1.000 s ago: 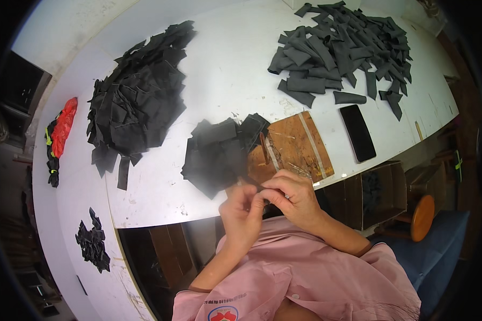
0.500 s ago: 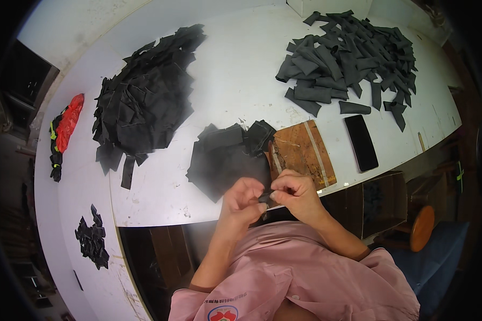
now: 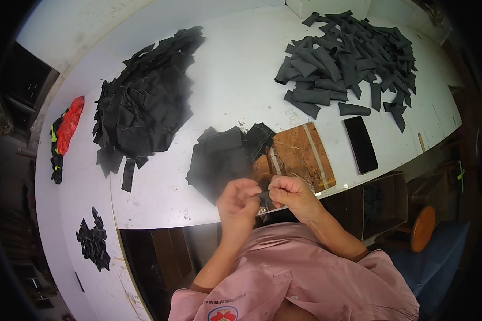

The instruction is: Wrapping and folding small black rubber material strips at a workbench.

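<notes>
My left hand point(image 3: 239, 199) and my right hand point(image 3: 292, 196) meet at the table's front edge. The fingers of both are pinched on a small dark cloth piece point(image 3: 264, 199), mostly hidden behind the fingertips. Just beyond my left hand lies a flat stack of black cloth pieces point(image 3: 214, 160). A worn brown wooden board point(image 3: 300, 150) with pale strips lies beyond my right hand, next to the stack.
A large heap of black cloth pieces point(image 3: 144, 96) lies at far left, a heap of dark grey cloth tubes point(image 3: 348, 59) at far right. A black phone point(image 3: 361, 145) rests right of the board. Small black scraps point(image 3: 93, 241) and a red plastic bag point(image 3: 69, 125) lie left. An orange stool point(image 3: 422, 229) stands below.
My hands have come closer together, both pinching the dark piece. More of the board's left part shows beside the black stack.
</notes>
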A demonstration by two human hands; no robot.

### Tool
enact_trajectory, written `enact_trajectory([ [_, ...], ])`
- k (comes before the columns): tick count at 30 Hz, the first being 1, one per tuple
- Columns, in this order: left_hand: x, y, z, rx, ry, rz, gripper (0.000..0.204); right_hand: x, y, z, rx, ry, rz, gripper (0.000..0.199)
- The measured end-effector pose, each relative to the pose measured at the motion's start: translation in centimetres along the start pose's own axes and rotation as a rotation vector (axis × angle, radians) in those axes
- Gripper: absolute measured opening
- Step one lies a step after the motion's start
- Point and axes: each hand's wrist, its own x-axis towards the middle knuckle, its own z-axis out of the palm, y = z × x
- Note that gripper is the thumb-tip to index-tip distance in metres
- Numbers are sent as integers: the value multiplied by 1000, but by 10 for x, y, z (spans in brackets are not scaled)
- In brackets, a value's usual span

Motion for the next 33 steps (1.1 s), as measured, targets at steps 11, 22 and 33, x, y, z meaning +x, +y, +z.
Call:
enact_trajectory([
  [11,-10,23,5,19,-232,-75,28,-1,-27,9,-183,49,-365,7],
  [22,22,59,15,-867,-454,-183,19,-4,-101,41,-707,163,-701,11],
  [33,62,42,10,-1416,-430,-736,32,43,-79,-3,-152,-66,17,22],
])
